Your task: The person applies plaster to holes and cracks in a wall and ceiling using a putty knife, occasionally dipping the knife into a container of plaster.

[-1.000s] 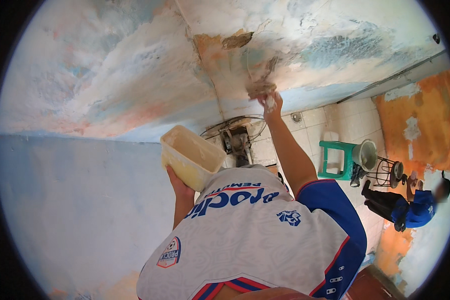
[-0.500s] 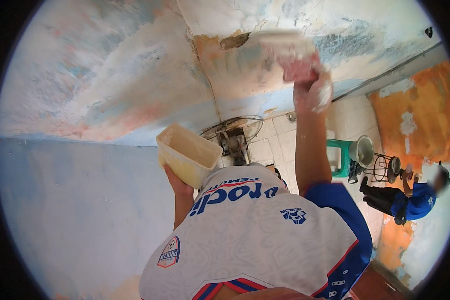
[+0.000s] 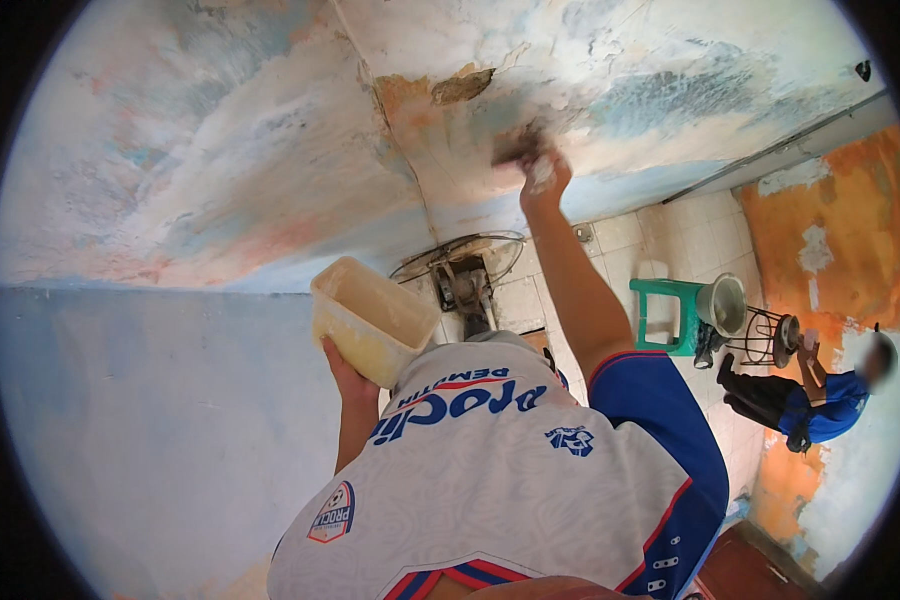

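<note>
My left hand grips a pale yellow rectangular tub from below and the side, at my waist. Whitish residue coats the inside of the tub; its mouth tilts up toward me. Stretched up and forward, my right hand is closed around a flat, dark scraper, blurred by motion. The scraper lies against or very close to the patchy painted wall, just below a hole of chipped plaster. White smears cover the back of my right hand.
A small pump with a looped hose sits on the tiled floor by the wall's foot. At right are a green plastic stool, a grey bucket, a round metal stool and a seated person in blue.
My right hand has swept left and down along the wall with the scraper, its flat face turning from pale to dark. The tub stays nearly still. The seated person's hands have shifted slightly.
</note>
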A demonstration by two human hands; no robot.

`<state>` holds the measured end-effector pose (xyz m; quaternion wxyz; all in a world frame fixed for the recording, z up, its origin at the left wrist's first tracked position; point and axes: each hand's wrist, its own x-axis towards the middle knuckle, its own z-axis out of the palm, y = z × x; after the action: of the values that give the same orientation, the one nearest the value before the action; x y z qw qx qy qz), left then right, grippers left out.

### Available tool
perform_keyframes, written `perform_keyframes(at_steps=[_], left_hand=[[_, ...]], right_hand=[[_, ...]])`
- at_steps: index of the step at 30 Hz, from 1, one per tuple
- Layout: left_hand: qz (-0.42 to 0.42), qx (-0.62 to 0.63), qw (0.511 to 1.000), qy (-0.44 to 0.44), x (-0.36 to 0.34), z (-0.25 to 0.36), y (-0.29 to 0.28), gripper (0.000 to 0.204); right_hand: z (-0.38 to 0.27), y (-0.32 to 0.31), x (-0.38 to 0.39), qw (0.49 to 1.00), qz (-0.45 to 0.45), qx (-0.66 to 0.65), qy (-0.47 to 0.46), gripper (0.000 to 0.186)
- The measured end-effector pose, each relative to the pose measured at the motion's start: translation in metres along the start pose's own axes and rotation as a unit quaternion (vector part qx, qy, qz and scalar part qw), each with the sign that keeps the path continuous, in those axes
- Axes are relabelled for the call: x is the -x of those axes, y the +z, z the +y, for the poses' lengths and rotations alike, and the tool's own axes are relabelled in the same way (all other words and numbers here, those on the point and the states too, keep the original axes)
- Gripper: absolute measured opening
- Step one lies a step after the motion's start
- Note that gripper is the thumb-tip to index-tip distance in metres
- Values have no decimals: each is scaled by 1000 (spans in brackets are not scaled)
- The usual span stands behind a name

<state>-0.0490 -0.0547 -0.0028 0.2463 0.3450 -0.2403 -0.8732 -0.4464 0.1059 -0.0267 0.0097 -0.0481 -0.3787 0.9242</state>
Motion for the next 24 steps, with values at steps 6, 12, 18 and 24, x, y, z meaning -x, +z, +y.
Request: perform_keyframes(at_steps=[6, 12, 18, 24], left_hand=[[-23, 16, 999, -17, -8, -10, 14, 63], [-22, 11, 1000, -8, -7, -12, 27, 63], [-39, 3, 999, -15, -4, -7, 29, 63], [-4, -8, 1000, -12, 2, -1, 14, 64]], right_hand=[[-164, 102, 16, 985, -152, -71, -27, 16], [-163, 59, 49, 994, -57, -90, -4, 26], [-1, -81, 15, 999, 14, 38, 16, 14], [-91, 58, -6, 989, -60, -72, -111, 7]])
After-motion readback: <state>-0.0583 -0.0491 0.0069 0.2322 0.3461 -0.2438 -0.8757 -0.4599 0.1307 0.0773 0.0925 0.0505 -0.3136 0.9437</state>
